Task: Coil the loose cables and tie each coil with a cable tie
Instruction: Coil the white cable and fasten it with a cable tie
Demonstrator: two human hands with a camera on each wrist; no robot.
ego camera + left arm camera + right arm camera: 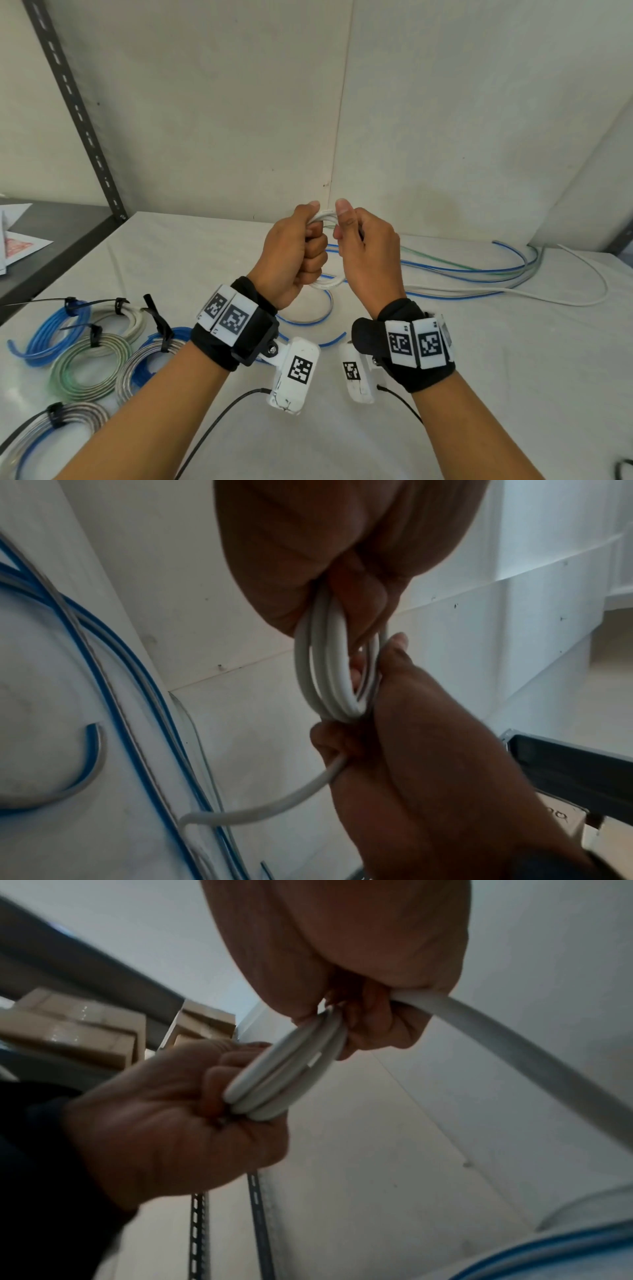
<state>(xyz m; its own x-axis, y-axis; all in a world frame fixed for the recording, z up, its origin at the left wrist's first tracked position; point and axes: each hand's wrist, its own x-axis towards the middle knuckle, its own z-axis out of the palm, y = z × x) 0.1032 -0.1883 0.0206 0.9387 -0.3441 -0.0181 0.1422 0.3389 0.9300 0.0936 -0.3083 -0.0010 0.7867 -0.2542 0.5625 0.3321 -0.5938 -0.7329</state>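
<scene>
Above the table [445, 359], my left hand [291, 253] clenches a white cable coil [329, 674]; my right hand [368, 253] pinches its top and the loose strand. Tied coils [92, 363] lie left of the hands.

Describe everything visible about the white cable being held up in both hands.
The white cable is round, smooth and plastic-sheathed by its look, wound into a small coil of about three loops. The left hand grips one side of the coil in a fist; the right hand holds the other side between thumb and fingers, above the table. No tie shows on it. A loose tail runs out of the right hand down to the table.
</scene>
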